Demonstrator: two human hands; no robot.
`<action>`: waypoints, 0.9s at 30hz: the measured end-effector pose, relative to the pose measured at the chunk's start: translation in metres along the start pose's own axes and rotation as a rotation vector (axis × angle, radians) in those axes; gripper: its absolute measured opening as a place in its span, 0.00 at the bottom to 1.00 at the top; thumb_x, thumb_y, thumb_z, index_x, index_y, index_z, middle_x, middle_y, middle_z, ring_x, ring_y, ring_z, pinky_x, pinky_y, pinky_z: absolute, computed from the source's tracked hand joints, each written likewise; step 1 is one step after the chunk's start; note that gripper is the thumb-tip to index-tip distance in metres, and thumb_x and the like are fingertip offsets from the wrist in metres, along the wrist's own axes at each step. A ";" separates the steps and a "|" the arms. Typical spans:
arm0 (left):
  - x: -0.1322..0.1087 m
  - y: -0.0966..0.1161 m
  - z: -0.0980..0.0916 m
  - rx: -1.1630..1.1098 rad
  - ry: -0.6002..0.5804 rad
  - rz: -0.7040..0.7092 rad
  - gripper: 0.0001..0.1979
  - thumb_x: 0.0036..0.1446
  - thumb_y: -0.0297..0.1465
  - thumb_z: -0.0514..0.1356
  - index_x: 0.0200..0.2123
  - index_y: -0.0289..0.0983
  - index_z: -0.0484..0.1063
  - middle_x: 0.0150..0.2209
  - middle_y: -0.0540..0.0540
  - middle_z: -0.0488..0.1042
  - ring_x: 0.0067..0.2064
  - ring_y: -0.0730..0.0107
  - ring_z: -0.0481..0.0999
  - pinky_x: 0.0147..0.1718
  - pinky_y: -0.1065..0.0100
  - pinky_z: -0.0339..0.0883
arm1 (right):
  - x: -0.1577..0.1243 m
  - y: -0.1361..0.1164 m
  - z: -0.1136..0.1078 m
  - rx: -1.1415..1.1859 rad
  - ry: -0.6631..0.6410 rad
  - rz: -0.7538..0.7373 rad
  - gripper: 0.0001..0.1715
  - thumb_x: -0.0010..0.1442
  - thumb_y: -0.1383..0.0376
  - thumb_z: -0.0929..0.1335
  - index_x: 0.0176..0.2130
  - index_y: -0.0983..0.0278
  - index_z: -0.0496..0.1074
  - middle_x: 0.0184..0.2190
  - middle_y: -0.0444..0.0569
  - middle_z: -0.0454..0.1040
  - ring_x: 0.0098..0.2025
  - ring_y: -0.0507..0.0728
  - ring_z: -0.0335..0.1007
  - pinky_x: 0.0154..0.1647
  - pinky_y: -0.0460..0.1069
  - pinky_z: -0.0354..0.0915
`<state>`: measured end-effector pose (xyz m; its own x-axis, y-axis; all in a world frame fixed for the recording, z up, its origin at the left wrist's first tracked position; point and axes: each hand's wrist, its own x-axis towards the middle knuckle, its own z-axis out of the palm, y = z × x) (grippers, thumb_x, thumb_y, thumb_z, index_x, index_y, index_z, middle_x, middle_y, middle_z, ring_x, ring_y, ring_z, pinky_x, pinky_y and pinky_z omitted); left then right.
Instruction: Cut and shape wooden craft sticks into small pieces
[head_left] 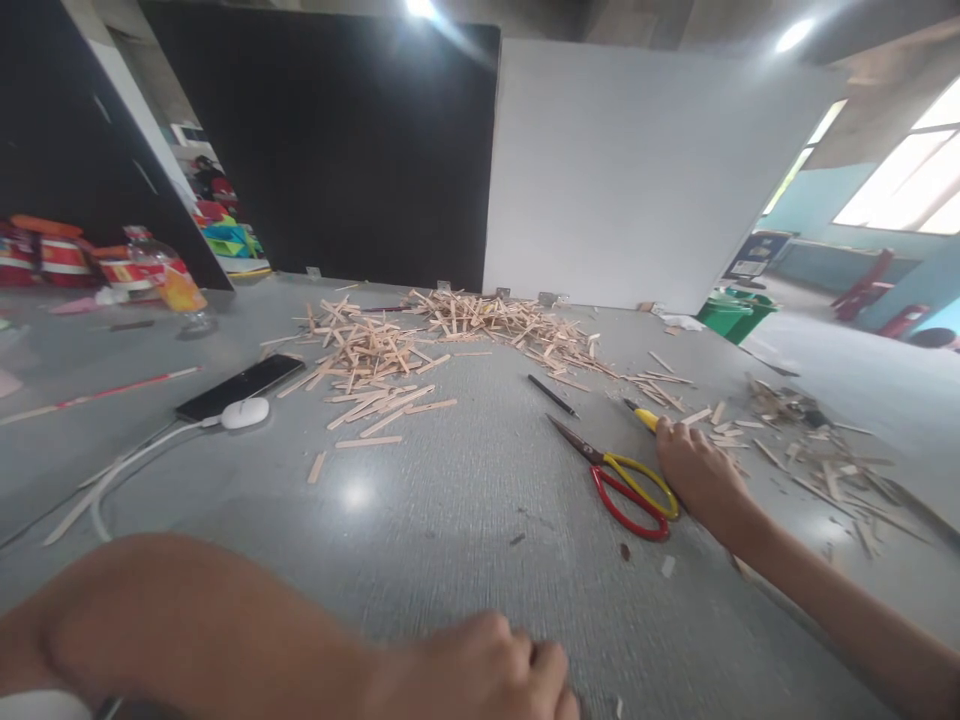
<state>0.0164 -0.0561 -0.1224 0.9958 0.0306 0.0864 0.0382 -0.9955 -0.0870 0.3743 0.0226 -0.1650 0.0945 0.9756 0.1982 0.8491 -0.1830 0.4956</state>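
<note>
At the bottom edge, my left hand [487,668] rests low over the table with curled fingers. Whatever lies under them, if anything, is hidden. My right hand [696,465] is closed around a yellow utility knife [643,414], its dark tip pointing up and left. Just left of that hand lie scissors [600,458] with one red and one yellow handle loop, blades slightly apart. A thin black pen-like stick [553,395] is beyond the scissors. Pale wooden sticks [367,345] form a heap at the table's back, with several loose ones in front.
A black phone [241,387] and a white earbud-case-like piece [245,413] on a white cable lie left. Beyond them stands a drink bottle [176,285]. Wood scraps [832,455] are scattered at right. Black [360,150] and white [630,170] panels rise behind; a green bin [735,315] stands past the table.
</note>
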 end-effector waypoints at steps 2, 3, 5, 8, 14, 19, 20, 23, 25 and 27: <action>0.007 -0.014 0.000 0.103 -0.007 -0.090 0.05 0.58 0.25 0.67 0.32 0.35 0.73 0.27 0.46 0.72 0.25 0.65 0.71 0.17 0.62 0.56 | 0.000 0.000 0.000 -0.001 0.001 0.006 0.17 0.69 0.78 0.61 0.55 0.77 0.71 0.44 0.68 0.78 0.44 0.66 0.80 0.35 0.54 0.74; 0.011 -0.024 -0.001 0.144 -0.026 -0.137 0.05 0.55 0.22 0.67 0.32 0.34 0.73 0.28 0.45 0.73 0.26 0.64 0.73 0.18 0.62 0.57 | 0.001 0.000 0.001 -0.002 0.002 0.009 0.17 0.69 0.78 0.61 0.55 0.76 0.71 0.44 0.68 0.78 0.44 0.66 0.80 0.35 0.54 0.74; 0.016 -0.050 0.000 0.166 -0.052 -0.220 0.08 0.52 0.16 0.66 0.33 0.32 0.74 0.30 0.43 0.74 0.28 0.62 0.75 0.20 0.63 0.60 | 0.001 0.000 0.002 -0.005 0.002 0.011 0.18 0.69 0.78 0.61 0.55 0.76 0.70 0.44 0.68 0.78 0.44 0.66 0.80 0.35 0.53 0.75; 0.019 -0.094 0.004 0.151 -0.093 -0.327 0.09 0.54 0.16 0.66 0.34 0.33 0.74 0.33 0.45 0.75 0.31 0.64 0.76 0.28 0.65 0.69 | 0.002 0.000 0.004 -0.007 0.004 0.006 0.18 0.69 0.78 0.60 0.56 0.77 0.70 0.44 0.68 0.78 0.45 0.66 0.80 0.36 0.53 0.75; 0.012 -0.164 0.005 0.103 -0.135 -0.579 0.13 0.69 0.36 0.63 0.49 0.34 0.74 0.45 0.44 0.77 0.41 0.66 0.79 0.40 0.61 0.78 | 0.001 0.000 0.001 0.010 0.013 0.004 0.20 0.69 0.79 0.59 0.56 0.80 0.69 0.45 0.69 0.78 0.45 0.67 0.80 0.37 0.55 0.76; 0.017 -0.146 -0.006 -0.027 -0.064 -0.456 0.05 0.70 0.27 0.60 0.45 0.32 0.75 0.40 0.45 0.78 0.36 0.68 0.78 0.34 0.67 0.74 | 0.001 -0.001 -0.003 0.010 0.008 0.004 0.20 0.69 0.80 0.59 0.56 0.80 0.70 0.44 0.70 0.78 0.45 0.67 0.80 0.36 0.55 0.76; 0.020 -0.132 -0.010 -0.064 -0.050 -0.381 0.06 0.69 0.23 0.58 0.44 0.33 0.75 0.40 0.45 0.78 0.34 0.70 0.78 0.32 0.69 0.72 | 0.001 -0.001 -0.003 0.006 0.007 0.004 0.21 0.69 0.80 0.59 0.57 0.80 0.70 0.44 0.70 0.78 0.45 0.67 0.80 0.36 0.55 0.76; 0.021 -0.082 -0.022 -0.181 -0.026 -0.088 0.20 0.62 0.20 0.62 0.57 0.39 0.71 0.45 0.50 0.78 0.33 0.74 0.76 0.27 0.70 0.68 | 0.000 -0.001 -0.002 -0.004 0.009 0.002 0.21 0.69 0.80 0.59 0.58 0.81 0.69 0.45 0.70 0.78 0.46 0.67 0.80 0.37 0.55 0.76; 0.018 -0.054 -0.025 -0.244 0.033 0.200 0.17 0.61 0.24 0.65 0.53 0.34 0.72 0.39 0.49 0.77 0.31 0.70 0.73 0.24 0.66 0.68 | 0.000 0.000 -0.001 -0.009 0.013 0.001 0.22 0.69 0.79 0.60 0.59 0.81 0.68 0.46 0.70 0.78 0.46 0.67 0.80 0.37 0.54 0.76; 0.012 -0.036 -0.024 -0.338 0.030 0.335 0.07 0.60 0.26 0.67 0.40 0.31 0.74 0.37 0.48 0.76 0.32 0.73 0.72 0.27 0.70 0.71 | -0.001 0.000 0.000 -0.013 0.017 0.004 0.22 0.69 0.79 0.60 0.60 0.81 0.67 0.46 0.70 0.78 0.45 0.67 0.80 0.36 0.53 0.75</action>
<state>0.0248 -0.0215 -0.0946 0.9455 -0.2951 0.1375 -0.3192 -0.9235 0.2127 0.3744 0.0220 -0.1651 0.0885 0.9727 0.2145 0.8419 -0.1881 0.5058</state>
